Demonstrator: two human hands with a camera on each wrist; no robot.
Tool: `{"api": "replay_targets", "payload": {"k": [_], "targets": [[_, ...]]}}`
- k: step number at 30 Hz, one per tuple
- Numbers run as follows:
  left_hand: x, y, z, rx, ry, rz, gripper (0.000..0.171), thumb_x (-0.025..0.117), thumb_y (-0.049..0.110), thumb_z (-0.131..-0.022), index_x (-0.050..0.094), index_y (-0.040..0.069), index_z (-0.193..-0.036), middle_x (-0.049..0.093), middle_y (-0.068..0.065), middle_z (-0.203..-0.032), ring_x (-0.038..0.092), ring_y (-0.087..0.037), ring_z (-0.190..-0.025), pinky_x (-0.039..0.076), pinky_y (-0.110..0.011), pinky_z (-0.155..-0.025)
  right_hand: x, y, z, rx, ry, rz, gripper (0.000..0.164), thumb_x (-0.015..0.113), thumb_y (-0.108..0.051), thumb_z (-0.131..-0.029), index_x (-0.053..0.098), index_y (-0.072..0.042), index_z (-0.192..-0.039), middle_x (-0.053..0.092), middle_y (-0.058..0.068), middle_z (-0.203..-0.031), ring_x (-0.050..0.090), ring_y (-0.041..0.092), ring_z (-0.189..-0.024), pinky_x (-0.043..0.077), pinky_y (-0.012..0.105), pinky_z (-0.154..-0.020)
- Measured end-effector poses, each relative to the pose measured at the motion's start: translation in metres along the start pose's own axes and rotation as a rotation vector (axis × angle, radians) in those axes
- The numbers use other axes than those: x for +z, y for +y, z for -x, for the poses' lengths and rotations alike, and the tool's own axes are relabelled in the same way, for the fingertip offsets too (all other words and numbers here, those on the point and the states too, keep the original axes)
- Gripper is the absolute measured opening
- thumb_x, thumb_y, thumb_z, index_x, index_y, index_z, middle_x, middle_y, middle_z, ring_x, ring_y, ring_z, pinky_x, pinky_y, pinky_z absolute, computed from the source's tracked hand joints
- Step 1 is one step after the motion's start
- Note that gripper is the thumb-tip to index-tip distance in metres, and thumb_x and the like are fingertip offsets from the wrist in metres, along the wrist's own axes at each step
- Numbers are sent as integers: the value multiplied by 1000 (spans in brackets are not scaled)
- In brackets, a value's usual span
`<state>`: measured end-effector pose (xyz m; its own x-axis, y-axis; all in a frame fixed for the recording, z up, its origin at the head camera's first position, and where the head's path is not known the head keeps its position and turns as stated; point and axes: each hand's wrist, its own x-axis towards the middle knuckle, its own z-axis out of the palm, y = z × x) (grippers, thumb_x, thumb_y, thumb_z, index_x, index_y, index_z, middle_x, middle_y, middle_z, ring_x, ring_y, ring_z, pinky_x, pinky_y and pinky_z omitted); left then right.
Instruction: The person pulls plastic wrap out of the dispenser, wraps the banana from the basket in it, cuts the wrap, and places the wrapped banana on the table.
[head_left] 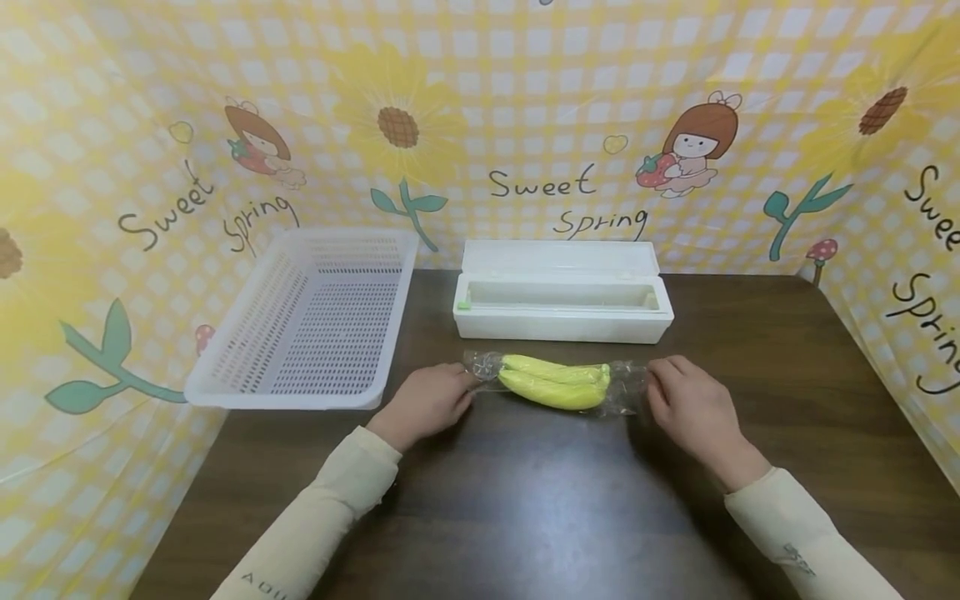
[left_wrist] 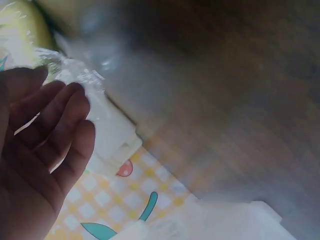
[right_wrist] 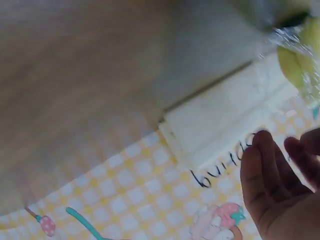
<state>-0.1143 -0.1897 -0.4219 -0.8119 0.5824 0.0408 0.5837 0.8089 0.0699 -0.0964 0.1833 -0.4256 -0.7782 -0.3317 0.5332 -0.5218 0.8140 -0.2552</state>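
A bunch of yellow-green bananas (head_left: 555, 385) lies in clear plastic wrap (head_left: 624, 385) on the dark table, with film sticking out past both ends. At the left end, the left hand (head_left: 429, 403) pinches the film between thumb and forefinger. The right hand (head_left: 693, 414) pinches the film's opposite end. In the left wrist view, thumb and fingertips of the left hand (left_wrist: 47, 120) come together at the shiny film (left_wrist: 70, 70). The right wrist view has the right hand (right_wrist: 280, 182) with curled fingers below the wrapped bananas (right_wrist: 295, 65).
Just behind the bananas stands a long white box (head_left: 562, 327), its lid (head_left: 558, 257) raised. A white perforated basket (head_left: 285, 398) sits at the back left of the wooden table (head_left: 540, 517). Yellow checked cloth (head_left: 525, 108) covers the walls around.
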Motion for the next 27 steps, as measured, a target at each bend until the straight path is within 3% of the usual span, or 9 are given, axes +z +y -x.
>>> {"api": "replay_targets", "payload": {"k": [4,8,11,14,20,24,27], "targets": [[-7,6,-9,-40,83,78,22,63,18,-99,71,8,-116,67,-9,-107,65,-27,-95,55,-43,-79,4,-16,-17,-35,19,-93,25,68,-11,-90,68,0,-113,64,20,-114,61,40,-104,51,57,-81],[-7,14,-24,-54,110,137,39,63,24,-101,62,6,-135,64,-10,-123,61,-28,-112,50,-44,-95,18,-34,-32,-29,-175,-141,49,68,-26,-97,57,2,-136,45,28,-146,45,48,-130,40,65,-98],[-3,21,-34,-73,62,184,57,62,36,-101,48,5,-148,55,-14,-141,51,-32,-130,39,-48,-108,28,-44,-37,12,-347,-99,63,62,-39,-101,46,1,-147,30,28,-156,33,48,-140,35,68,-102],[3,27,-46,-100,-8,211,71,57,48,-101,36,7,-155,44,-16,-152,39,-34,-140,29,-50,-115,35,-45,-36,51,-462,-43,70,59,-45,-101,40,-1,-152,25,29,-159,30,47,-142,34,69,-102],[16,34,-63,-132,-46,232,69,47,51,-104,35,5,-155,44,-16,-152,40,-34,-140,29,-49,-115,42,-38,-28,85,-520,-9,70,61,-44,-100,42,-2,-152,31,32,-155,37,49,-137,34,69,-102],[24,37,-71,-215,-35,455,65,46,47,-106,34,7,-156,44,-14,-153,42,-31,-139,33,-46,-113,42,-35,-24,91,-519,-25,71,63,-43,-99,41,-1,-152,33,33,-153,40,50,-135,34,70,-101],[30,42,-77,-337,12,690,63,50,43,-105,32,12,-157,40,-11,-157,41,-30,-140,33,-45,-113,42,-33,-23,96,-524,-45,73,64,-43,-99,39,0,-153,32,33,-153,40,51,-134,34,70,-101]]}}
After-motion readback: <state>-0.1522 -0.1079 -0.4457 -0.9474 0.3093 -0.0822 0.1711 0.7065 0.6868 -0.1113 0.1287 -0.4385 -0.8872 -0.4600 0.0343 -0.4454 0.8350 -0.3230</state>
